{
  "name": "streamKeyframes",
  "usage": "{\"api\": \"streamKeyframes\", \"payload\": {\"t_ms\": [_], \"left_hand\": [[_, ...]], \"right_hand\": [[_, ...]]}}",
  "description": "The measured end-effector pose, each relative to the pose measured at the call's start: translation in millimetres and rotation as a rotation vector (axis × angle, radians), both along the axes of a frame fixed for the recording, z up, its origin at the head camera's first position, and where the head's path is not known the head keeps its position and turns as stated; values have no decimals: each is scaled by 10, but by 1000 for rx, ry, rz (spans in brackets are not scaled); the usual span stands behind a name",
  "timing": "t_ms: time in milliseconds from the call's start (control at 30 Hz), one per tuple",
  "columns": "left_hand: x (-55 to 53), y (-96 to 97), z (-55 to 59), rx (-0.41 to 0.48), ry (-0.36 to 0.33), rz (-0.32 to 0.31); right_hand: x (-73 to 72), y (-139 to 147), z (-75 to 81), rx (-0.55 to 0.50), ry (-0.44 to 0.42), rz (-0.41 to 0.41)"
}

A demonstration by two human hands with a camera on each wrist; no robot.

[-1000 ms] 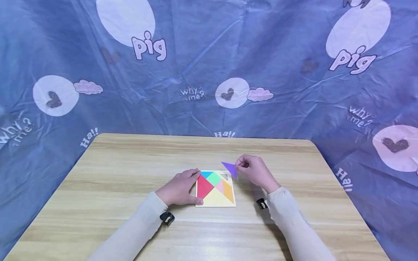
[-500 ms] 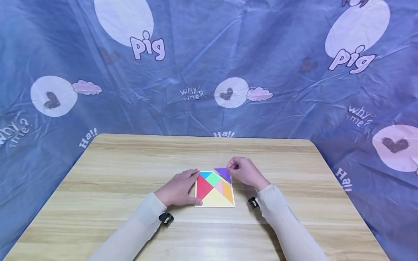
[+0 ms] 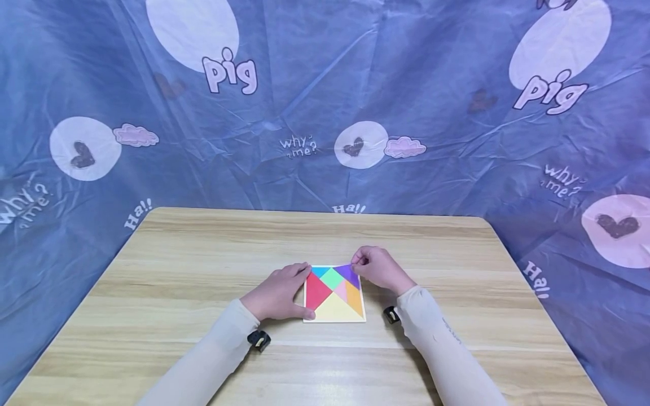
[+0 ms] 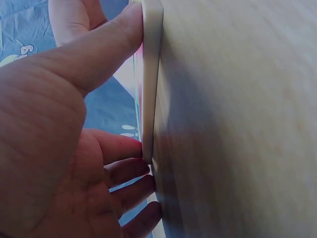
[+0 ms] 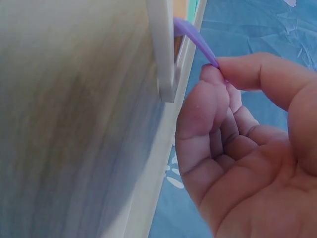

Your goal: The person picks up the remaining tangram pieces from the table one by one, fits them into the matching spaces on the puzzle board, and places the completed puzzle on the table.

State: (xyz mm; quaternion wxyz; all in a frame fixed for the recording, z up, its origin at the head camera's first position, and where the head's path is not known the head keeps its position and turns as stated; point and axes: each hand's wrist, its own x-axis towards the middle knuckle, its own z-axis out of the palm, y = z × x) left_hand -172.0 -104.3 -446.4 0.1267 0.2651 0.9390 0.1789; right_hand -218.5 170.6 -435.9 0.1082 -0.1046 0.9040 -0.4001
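Note:
A square tangram board (image 3: 332,321) with a pale frame lies on the table, filled with coloured pieces. My left hand (image 3: 278,290) holds the board along its left side, thumb at the near corner and index finger at the far corner. In the right wrist view, my right hand (image 5: 242,134) pinches a purple triangle (image 5: 200,42) by one corner between thumb and forefinger. That triangle is tilted, its other end down inside the frame at the board's far right corner. Beside it lie a green square (image 3: 332,278) and an orange parallelogram (image 3: 354,299).
Also in the board are a red triangle (image 3: 317,291), a yellow triangle (image 3: 337,310), a blue triangle (image 3: 320,271) and a pink triangle (image 3: 341,292). The wooden table (image 3: 203,248) reaches back to a blue printed cloth (image 3: 284,96).
My right hand has brought the purple triangle leftward and down from beside the board into its far right corner, covering the gap there. The left hand has kept its place.

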Motion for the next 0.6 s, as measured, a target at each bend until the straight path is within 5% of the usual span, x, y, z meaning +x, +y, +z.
{"api": "streamKeyframes", "payload": {"t_ms": [600], "left_hand": [[15,8,14,-5,-8,5]], "right_hand": [[-20,20,-80,89,-32,11]]}}
